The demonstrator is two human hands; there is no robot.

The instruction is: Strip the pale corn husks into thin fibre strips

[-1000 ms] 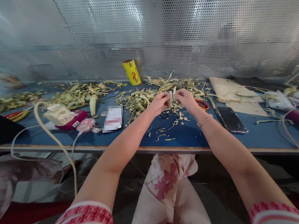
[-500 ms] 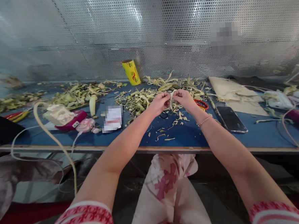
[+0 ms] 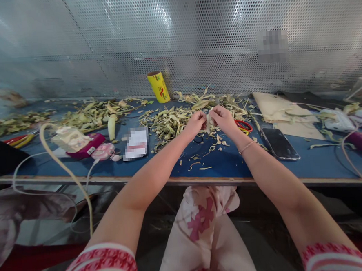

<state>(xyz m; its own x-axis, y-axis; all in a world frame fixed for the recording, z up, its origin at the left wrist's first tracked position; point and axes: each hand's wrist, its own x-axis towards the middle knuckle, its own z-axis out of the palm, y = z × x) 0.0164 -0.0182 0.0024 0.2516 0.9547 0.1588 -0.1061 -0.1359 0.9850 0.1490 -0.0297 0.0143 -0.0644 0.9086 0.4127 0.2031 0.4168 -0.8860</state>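
My left hand (image 3: 196,123) and my right hand (image 3: 222,119) meet over a heap of dried plant pieces (image 3: 168,122). Between them stands a narrow pale plant strip (image 3: 208,123). The fingers of my right hand pinch its upper part. My left hand's fingers are closed at the strip's left side, and their tips are partly hidden. Scissors with red and yellow handles (image 3: 244,126) lie just right of the heap, behind my right wrist. Small pale scraps (image 3: 196,163) are scattered on the blue tabletop (image 3: 220,170) below my hands.
A yellow cardboard tube (image 3: 159,87) stands behind the heap, before a perforated metal panel (image 3: 193,36). Rightward lie a phone (image 3: 280,144) and brown paper (image 3: 271,109). Leftward are a white packet (image 3: 137,142), a magenta device (image 3: 88,146), cables and more plant piles (image 3: 94,114).
My left hand's fingertips have drawn slightly left, and my right hand has risen a little. The pale strip stays between them. Things on the table have not moved.
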